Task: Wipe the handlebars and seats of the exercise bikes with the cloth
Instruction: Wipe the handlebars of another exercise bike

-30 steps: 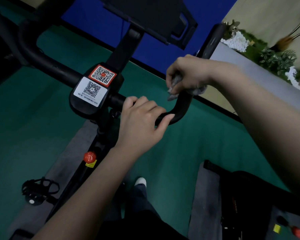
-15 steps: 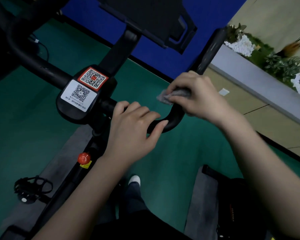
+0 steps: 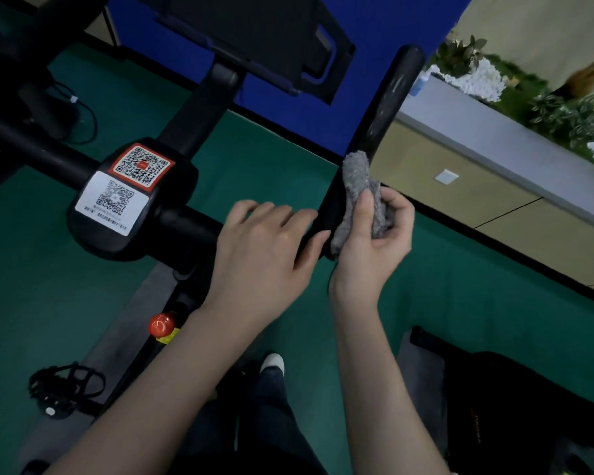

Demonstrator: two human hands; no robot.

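Note:
The black handlebar (image 3: 388,108) of an exercise bike crosses the middle of the view and bends upward on the right. My right hand (image 3: 371,248) holds a grey fluffy cloth (image 3: 355,190) with thumb and fingers, pressed against the right side of the bar just above its bend. My left hand (image 3: 261,245) lies over the bar's horizontal part beside the bend, fingers curled over it and thumb against the bar. The bar's centre block (image 3: 131,197) carries two QR code stickers. No seat shows.
A black tablet holder (image 3: 264,39) stands above the bar. A red knob (image 3: 161,324) sits on the frame below, with a pedal (image 3: 60,389) at the lower left. Another black machine (image 3: 515,409) fills the lower right. A planter ledge (image 3: 515,132) runs along the right.
My right hand turned from gripping over the bar to palm-side up beside it, the cloth now standing upright along the bar. My left hand's fingers have loosened slightly on the bar.

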